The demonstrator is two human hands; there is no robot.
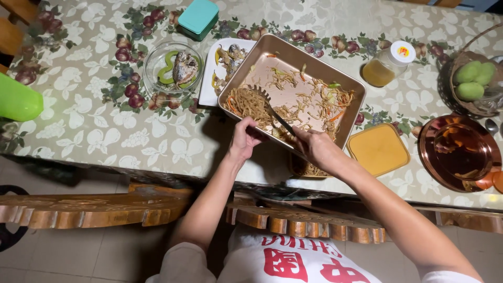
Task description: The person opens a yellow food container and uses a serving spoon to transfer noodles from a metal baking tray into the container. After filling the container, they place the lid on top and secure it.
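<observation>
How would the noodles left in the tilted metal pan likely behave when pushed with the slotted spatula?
The noodles look limp and tangled, so they would probably slide as a clump. Loose strands across the metal pan would likely cling and lag behind. The left hand tips the pan while the right hand works the slotted spatula, which should help them slip.

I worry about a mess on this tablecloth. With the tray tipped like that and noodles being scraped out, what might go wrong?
The left hand alone tilts the metal tray; a slip may drop it on the container below.

Noodles pushed by the slotted spatula in the right hand may miss that mostly hidden container and land on the tablecloth.
</observation>
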